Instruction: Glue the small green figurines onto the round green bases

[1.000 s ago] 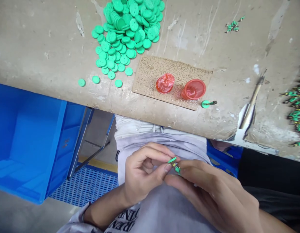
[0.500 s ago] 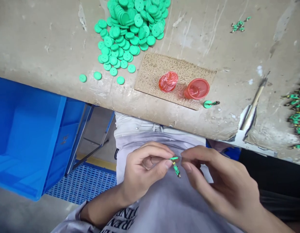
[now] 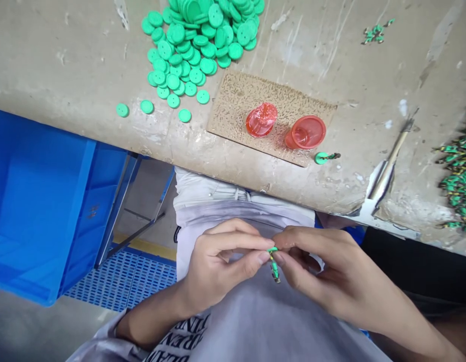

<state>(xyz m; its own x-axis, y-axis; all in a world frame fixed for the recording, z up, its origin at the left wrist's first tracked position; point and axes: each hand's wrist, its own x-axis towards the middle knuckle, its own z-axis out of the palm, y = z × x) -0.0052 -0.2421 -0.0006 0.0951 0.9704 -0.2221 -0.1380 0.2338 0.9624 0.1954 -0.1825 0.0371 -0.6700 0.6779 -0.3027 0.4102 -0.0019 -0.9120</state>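
Between my hands, over my lap, is a small green figurine with yellow and dark parts, pointing downward from a round green base. My left hand pinches the base's edge between thumb and fingertips. From the other side my right hand is closed on the same piece, thumb and forefinger at the base. Fingertips hide part of the join. On the table a similar figurine on a green disc lies beside a red cup.
A brown board carries an upturned red cup and an open red cup. Green discs are heaped behind. A brush lies right, before piled figurines; a few more figurines lie farther back. A blue crate stands left.
My right hand has moved left and its thumb and forefinger have closed on the figurine's base. My left hand keeps its pinch. The camera view has shifted slightly.
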